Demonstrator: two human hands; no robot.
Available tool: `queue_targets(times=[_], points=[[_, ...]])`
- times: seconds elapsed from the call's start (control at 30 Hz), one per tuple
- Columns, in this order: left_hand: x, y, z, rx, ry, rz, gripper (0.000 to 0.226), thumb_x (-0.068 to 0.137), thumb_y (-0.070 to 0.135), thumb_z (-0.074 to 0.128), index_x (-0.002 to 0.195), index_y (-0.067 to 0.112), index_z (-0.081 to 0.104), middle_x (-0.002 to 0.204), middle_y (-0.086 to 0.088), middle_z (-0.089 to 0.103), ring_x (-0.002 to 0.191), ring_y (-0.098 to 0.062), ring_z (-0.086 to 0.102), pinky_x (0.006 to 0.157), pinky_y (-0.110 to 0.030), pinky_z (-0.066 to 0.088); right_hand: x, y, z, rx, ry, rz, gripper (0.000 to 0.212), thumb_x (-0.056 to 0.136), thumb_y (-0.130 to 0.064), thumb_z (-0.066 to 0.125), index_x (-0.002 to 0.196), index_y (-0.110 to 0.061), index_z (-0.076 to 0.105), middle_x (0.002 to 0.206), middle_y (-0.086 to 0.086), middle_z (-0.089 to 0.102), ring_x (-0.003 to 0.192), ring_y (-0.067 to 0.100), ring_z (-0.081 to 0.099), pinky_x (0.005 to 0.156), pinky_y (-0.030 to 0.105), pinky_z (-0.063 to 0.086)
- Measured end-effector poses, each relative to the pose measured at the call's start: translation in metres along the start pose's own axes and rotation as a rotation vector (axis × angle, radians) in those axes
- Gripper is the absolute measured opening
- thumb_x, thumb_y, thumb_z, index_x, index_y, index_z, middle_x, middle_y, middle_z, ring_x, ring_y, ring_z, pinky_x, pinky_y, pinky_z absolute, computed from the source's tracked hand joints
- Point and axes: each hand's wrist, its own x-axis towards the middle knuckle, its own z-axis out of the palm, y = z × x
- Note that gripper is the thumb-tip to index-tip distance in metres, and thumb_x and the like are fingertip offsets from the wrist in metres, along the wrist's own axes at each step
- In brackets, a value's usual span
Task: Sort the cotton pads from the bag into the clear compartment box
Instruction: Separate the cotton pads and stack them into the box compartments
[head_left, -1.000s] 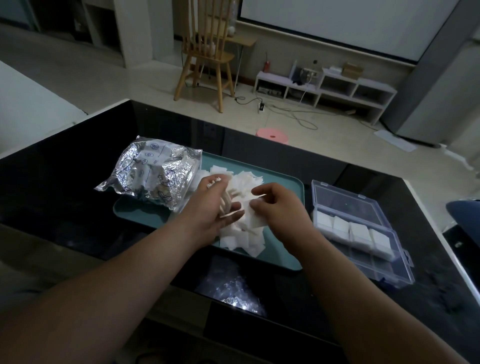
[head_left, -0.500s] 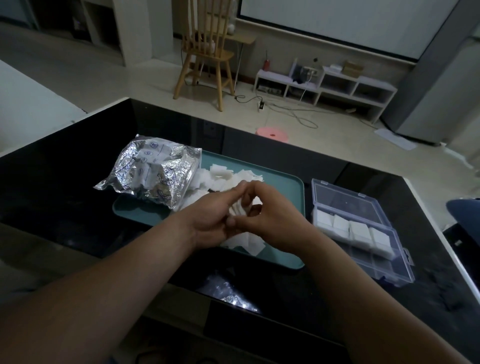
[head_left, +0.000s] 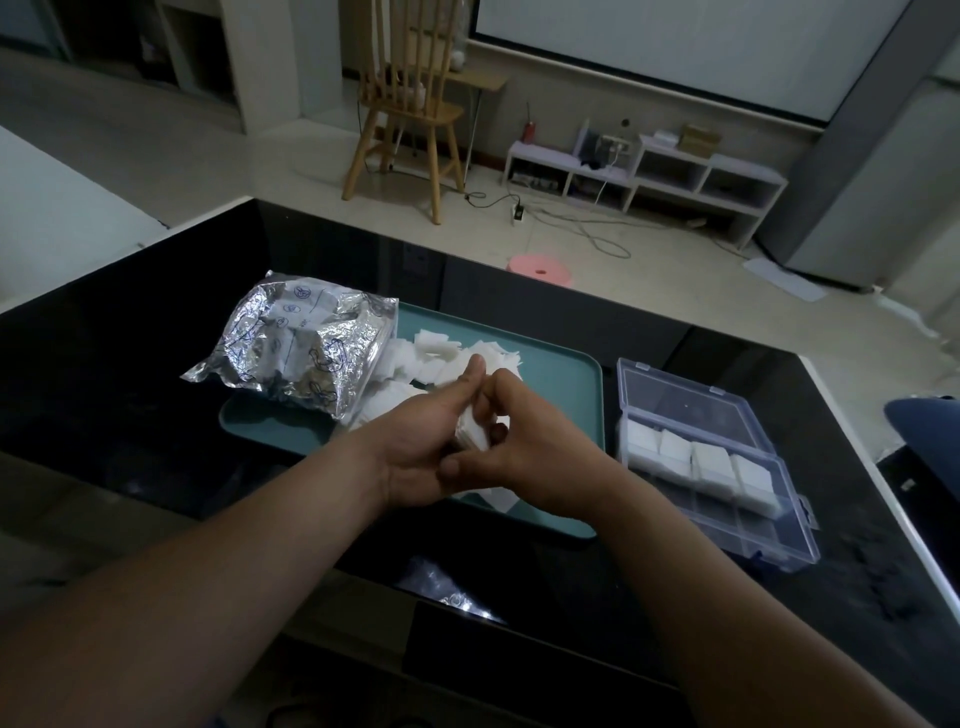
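Over the teal tray (head_left: 563, 384), my left hand (head_left: 421, 436) and my right hand (head_left: 524, 452) meet and together grip a small stack of white cotton pads (head_left: 471, 431). Loose white pads (head_left: 431, 358) lie heaped on the tray behind my hands. A crinkled silver foil bag (head_left: 298, 351) rests on the tray's left end, its mouth toward the heap. To the right stands the clear compartment box (head_left: 727, 519), lid open, with its far row of compartments filled with stacked pads (head_left: 696, 462).
Everything sits on a glossy black table (head_left: 130, 374). The box's near row of compartments holds nothing. A dark blue object (head_left: 924, 421) pokes in at the right edge. Beyond the table are a wooden chair (head_left: 405, 104), a pink stool (head_left: 540, 267) and a low white shelf.
A second ago my hands were apart, picking at the heap. They came together and now hold a gathered stack of pads between them, lifted slightly off the tray.
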Motion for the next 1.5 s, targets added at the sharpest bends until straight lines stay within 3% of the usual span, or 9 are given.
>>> queue_targets(times=[0.2,0.5,0.63,0.73,0.87,1.0,1.13,1.23,1.5], points=[[-0.002,0.0,0.002,-0.043,-0.017,-0.007,0.044,0.103,0.054,0.043,0.114,0.017,0.064,0.102,-0.006,0.064,0.095,-0.019,0.061,0.089,-0.036,0.051,0.001,0.004,-0.002,0.022,0.09,-0.017,0.048,0.068,-0.044,0.084,0.094,-0.029,0.047,0.104,0.007,0.065,0.092,0.036,0.065,0.079,0.059,0.056],[0.007,-0.001,0.008,-0.164,0.022,-0.044,0.038,0.108,0.042,0.032,0.115,0.015,0.058,0.084,-0.001,0.052,0.072,-0.015,0.052,0.058,-0.029,0.056,-0.01,0.01,-0.009,-0.118,0.164,-0.054,0.032,0.082,-0.038,0.082,0.092,-0.028,0.054,0.118,-0.012,0.062,0.109,0.011,0.057,0.092,0.034,0.052],[0.009,-0.004,0.014,-0.118,0.043,0.043,0.041,0.11,0.032,0.033,0.135,0.006,0.053,0.089,-0.006,0.069,0.073,-0.016,0.068,0.068,-0.036,0.061,-0.02,0.01,-0.016,-0.157,0.269,-0.014,0.026,0.091,-0.053,0.069,0.097,-0.031,0.059,0.113,-0.016,0.058,0.107,-0.003,0.054,0.084,0.02,0.042],[0.012,-0.012,0.025,-0.053,0.012,0.07,0.044,0.111,0.031,0.033,0.138,0.002,0.052,0.118,-0.012,0.074,0.097,-0.021,0.074,0.079,-0.04,0.061,-0.026,0.011,-0.02,-0.172,0.33,0.004,0.027,0.091,-0.055,0.068,0.094,-0.029,0.059,0.098,-0.013,0.063,0.094,0.001,0.058,0.077,0.027,0.048],[0.02,-0.02,0.041,0.009,-0.011,0.07,0.032,0.106,0.039,0.035,0.116,0.013,0.051,0.098,-0.006,0.061,0.086,-0.016,0.062,0.075,-0.034,0.056,-0.034,0.013,-0.021,-0.225,0.369,0.028,0.027,0.088,-0.044,0.073,0.09,-0.023,0.056,0.087,-0.007,0.065,0.083,0.014,0.062,0.077,0.045,0.056],[0.024,-0.022,0.054,-0.042,0.0,0.055,0.032,0.098,0.047,0.033,0.119,0.025,0.043,0.1,-0.012,0.046,0.086,-0.019,0.051,0.074,-0.034,0.05,-0.044,0.017,-0.027,-0.267,0.377,0.052,0.027,0.089,-0.05,0.07,0.092,-0.028,0.056,0.086,-0.01,0.065,0.082,0.01,0.063,0.074,0.04,0.057],[0.03,-0.03,0.068,-0.048,0.024,0.097,0.044,0.099,0.033,0.031,0.134,0.014,0.05,0.121,-0.015,0.06,0.1,-0.022,0.063,0.077,-0.038,0.057,-0.049,0.022,-0.037,-0.26,0.433,0.145,0.016,0.091,-0.035,0.068,0.09,-0.025,0.056,0.083,-0.005,0.064,0.076,0.015,0.062,0.072,0.044,0.059],[0.034,-0.037,0.084,0.02,0.168,0.165,0.033,0.106,0.021,0.045,0.134,0.009,0.055,0.112,-0.01,0.065,0.098,-0.023,0.065,0.092,-0.046,0.056,-0.053,0.029,-0.049,-0.145,0.447,0.248,0.012,0.089,-0.021,0.07,0.095,-0.02,0.06,0.088,0.001,0.066,0.082,0.022,0.065,0.076,0.046,0.06],[0.044,-0.049,0.101,0.356,0.268,0.292,0.025,0.1,-0.001,0.048,0.122,0.005,0.057,0.118,-0.017,0.064,0.092,-0.023,0.065,0.069,-0.033,0.059,-0.068,0.046,-0.074,0.086,0.464,0.338,0.009,0.092,-0.02,0.071,0.095,-0.015,0.064,0.092,0.008,0.072,0.087,0.03,0.071,0.081,0.05,0.062]])
